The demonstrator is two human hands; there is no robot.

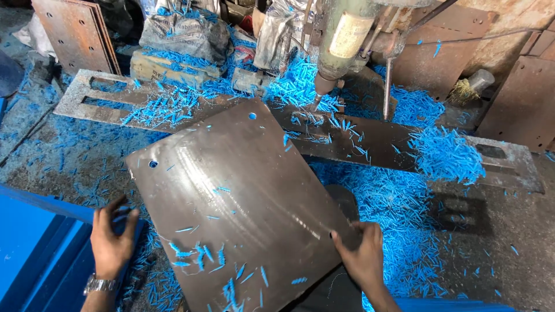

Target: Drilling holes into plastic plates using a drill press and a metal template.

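Blue swarf (pixel 404 208) blankets the grimy workshop floor (pixel 497 231), thick around the machine and thinner toward the near right. Rusty steel plates (pixel 75 32) lean against the far wall on the left, and more of them stand at the far right.

Across the middle runs a long slotted metal base rail (pixel 370 144), from far left to right, heaped with blue shavings. Above it, at the far centre, hangs the drill press head (pixel 341 34), pale green and worn, its bit pointing down at the rail just beyond the far edge of the plate.

Largest of the handled things is the dark steel plate (pixel 237 202), a big rounded-corner sheet lying tilted across the centre, with one small hole near its far corner and another near its left corner. Loose blue chips lie scattered over its near half.

At the near left sits a blue painted metal piece (pixel 34 248).

The right hand (pixel 361 254) rests on the plate's near right edge, fingers curled over the rim and gripping it. The left hand (pixel 113 240), with a metal wristwatch (pixel 99 284) on the wrist, is just off the plate's left edge, fingers loosely spread and bent, holding nothing; I cannot tell whether it touches the plate.
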